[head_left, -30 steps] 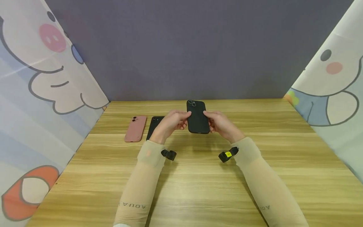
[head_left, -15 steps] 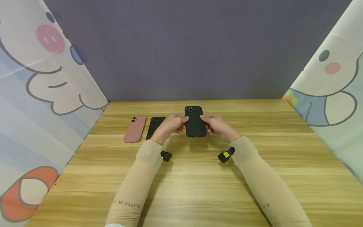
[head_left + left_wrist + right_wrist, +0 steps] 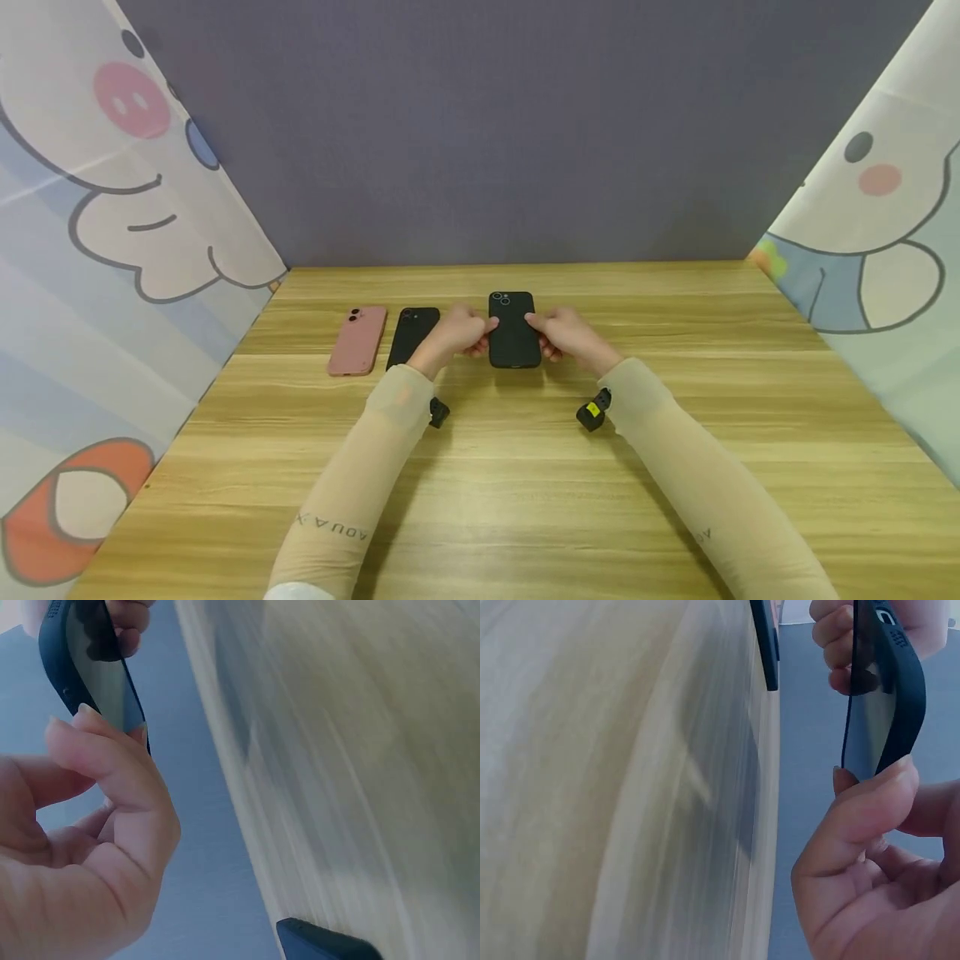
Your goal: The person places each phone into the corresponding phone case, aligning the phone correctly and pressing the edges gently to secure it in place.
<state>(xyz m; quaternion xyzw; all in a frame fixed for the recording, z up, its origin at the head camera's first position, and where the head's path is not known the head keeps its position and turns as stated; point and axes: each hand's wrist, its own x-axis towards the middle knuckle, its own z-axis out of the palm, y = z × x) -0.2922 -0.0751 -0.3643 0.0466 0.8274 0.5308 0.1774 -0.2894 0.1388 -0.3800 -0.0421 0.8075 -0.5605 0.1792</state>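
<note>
A black phone (image 3: pixel 513 329) in a dark case hangs just above the wooden table (image 3: pixel 525 467), back side up, camera lenses at its far end. My left hand (image 3: pixel 459 332) pinches its left edge and my right hand (image 3: pixel 564 333) pinches its right edge. In the left wrist view my thumb (image 3: pixel 112 761) sits on the black phone (image 3: pixel 90 667), whose glass screen faces the table. The right wrist view shows my right thumb (image 3: pixel 870 802) on the edge of the black phone (image 3: pixel 889 705), still off the surface.
A pink phone (image 3: pixel 357 340) and a second black phone (image 3: pixel 412 335) lie back up on the table, left of my hands. Cartoon-printed curtains (image 3: pixel 112 233) close in both sides and a grey wall (image 3: pixel 487 125) stands behind.
Both hands have lowered the black phone toward the table and drawn it slightly nearer to me. The pink and second black phones have not moved.
</note>
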